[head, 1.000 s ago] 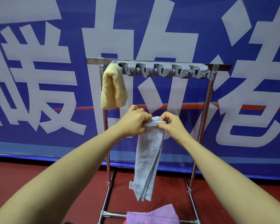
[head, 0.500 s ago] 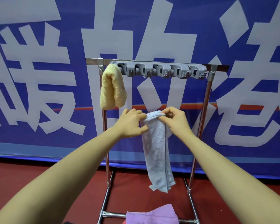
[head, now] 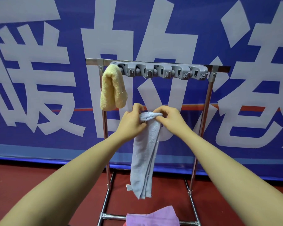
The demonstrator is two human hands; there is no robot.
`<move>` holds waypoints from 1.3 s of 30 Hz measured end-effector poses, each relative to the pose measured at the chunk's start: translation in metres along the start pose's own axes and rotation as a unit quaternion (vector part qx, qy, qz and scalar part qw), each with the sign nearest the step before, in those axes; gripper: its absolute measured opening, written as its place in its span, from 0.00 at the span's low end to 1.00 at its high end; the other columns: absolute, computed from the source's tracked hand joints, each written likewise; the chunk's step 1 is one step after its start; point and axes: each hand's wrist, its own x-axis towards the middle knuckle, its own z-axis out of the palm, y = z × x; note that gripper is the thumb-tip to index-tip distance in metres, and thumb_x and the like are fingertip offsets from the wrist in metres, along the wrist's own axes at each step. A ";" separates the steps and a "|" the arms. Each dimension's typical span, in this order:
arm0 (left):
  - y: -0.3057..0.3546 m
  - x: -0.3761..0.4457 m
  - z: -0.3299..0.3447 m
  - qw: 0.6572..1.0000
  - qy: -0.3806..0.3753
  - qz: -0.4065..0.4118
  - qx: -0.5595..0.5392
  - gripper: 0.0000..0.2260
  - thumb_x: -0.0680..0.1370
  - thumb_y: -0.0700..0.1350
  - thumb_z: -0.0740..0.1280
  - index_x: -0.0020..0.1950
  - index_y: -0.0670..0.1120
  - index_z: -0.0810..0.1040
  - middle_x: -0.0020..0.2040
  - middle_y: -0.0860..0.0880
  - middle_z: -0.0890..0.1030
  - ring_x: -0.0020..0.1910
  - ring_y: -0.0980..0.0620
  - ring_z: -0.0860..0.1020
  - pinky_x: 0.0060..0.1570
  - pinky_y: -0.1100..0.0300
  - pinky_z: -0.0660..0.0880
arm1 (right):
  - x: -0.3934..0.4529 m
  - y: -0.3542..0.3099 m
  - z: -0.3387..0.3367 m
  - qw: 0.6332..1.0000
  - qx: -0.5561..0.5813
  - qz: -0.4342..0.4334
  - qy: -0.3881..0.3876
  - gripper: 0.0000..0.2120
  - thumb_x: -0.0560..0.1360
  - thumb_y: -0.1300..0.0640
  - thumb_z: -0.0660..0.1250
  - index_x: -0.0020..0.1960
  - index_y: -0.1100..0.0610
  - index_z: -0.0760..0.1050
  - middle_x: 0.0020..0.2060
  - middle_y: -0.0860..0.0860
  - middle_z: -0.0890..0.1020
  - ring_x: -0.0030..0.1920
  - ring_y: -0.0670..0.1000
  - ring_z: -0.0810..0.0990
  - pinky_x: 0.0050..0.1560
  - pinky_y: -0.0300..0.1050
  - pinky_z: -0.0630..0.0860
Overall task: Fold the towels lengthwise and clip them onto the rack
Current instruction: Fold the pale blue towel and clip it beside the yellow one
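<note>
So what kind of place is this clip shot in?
Probably a staged indoor recording area, not a home: a big blue banner with white characters fills the backdrop, the floor is dark red, and a free-standing metal rack carries a grey clip strip.

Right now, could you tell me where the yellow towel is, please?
In the head view, the yellow towel hangs at the left end of the grey clip strip on the rack, above the left hand.
</note>
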 end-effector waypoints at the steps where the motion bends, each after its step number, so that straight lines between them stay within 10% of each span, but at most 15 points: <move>1: -0.001 -0.002 0.000 0.998 0.007 -0.028 -0.050 0.17 0.72 0.39 0.66 0.57 0.46 0.63 0.44 0.56 0.74 0.43 0.46 0.77 0.41 0.55 0.73 | 0.001 -0.004 0.002 1.000 0.023 -0.004 0.012 0.06 0.74 0.64 0.66 0.48 0.56 0.79 0.42 0.50 0.82 0.42 0.47 0.79 0.42 0.37 0.77; 10: -0.006 -0.003 0.012 0.974 0.012 -0.125 -0.188 0.32 0.68 0.53 0.72 0.67 0.56 0.59 0.59 0.53 0.74 0.58 0.53 0.74 0.53 0.52 0.77 | 0.014 -0.041 -0.008 0.986 0.072 -0.103 0.111 0.07 0.74 0.66 0.65 0.49 0.57 0.78 0.43 0.46 0.81 0.48 0.42 0.78 0.51 0.33 0.74; 14: 0.000 0.006 0.020 0.967 0.040 -0.155 -0.197 0.15 0.70 0.47 0.70 0.55 0.49 0.72 0.49 0.52 0.79 0.49 0.53 0.77 0.48 0.51 0.78 | 0.019 -0.041 -0.016 0.979 0.053 -0.114 0.160 0.08 0.75 0.65 0.64 0.51 0.57 0.78 0.44 0.44 0.81 0.50 0.43 0.78 0.55 0.39 0.74; 20: 0.001 0.012 0.011 0.991 0.103 -0.024 0.077 0.03 0.71 0.40 0.65 0.40 0.42 0.72 0.34 0.49 0.76 0.32 0.48 0.69 0.36 0.58 0.61 | 0.013 -0.015 -0.021 0.978 -0.044 -0.027 0.204 0.11 0.78 0.61 0.61 0.59 0.54 0.72 0.51 0.47 0.78 0.57 0.57 0.72 0.51 0.47 0.71; 26: -0.003 0.036 -0.006 0.956 0.159 0.097 0.228 0.08 0.64 0.46 0.64 0.36 0.41 0.74 0.32 0.47 0.77 0.27 0.44 0.73 0.29 0.58 0.65 | 0.003 -0.006 -0.006 0.956 -0.227 -0.003 0.185 0.39 0.63 0.73 0.64 0.72 0.54 0.61 0.64 0.51 0.69 0.62 0.52 0.66 0.61 0.47 0.58; 34: 0.005 0.065 -0.041 0.917 0.124 0.177 0.334 0.13 0.54 0.35 0.72 0.34 0.41 0.72 0.28 0.45 0.73 0.22 0.45 0.71 0.27 0.61 0.62 | 0.001 -0.006 0.034 0.935 -0.258 -0.123 0.209 0.25 0.67 0.49 0.67 0.62 0.56 0.70 0.56 0.49 0.76 0.54 0.52 0.73 0.53 0.45 0.56; 39: 0.007 0.075 -0.045 0.899 0.110 0.209 0.368 0.12 0.54 0.34 0.71 0.32 0.41 0.71 0.27 0.45 0.72 0.21 0.46 0.69 0.27 0.61 0.61 | 0.029 -0.022 0.037 0.880 -0.370 -0.159 0.251 0.21 0.63 0.53 0.72 0.54 0.59 0.75 0.44 0.51 0.78 0.42 0.55 0.76 0.48 0.47 0.58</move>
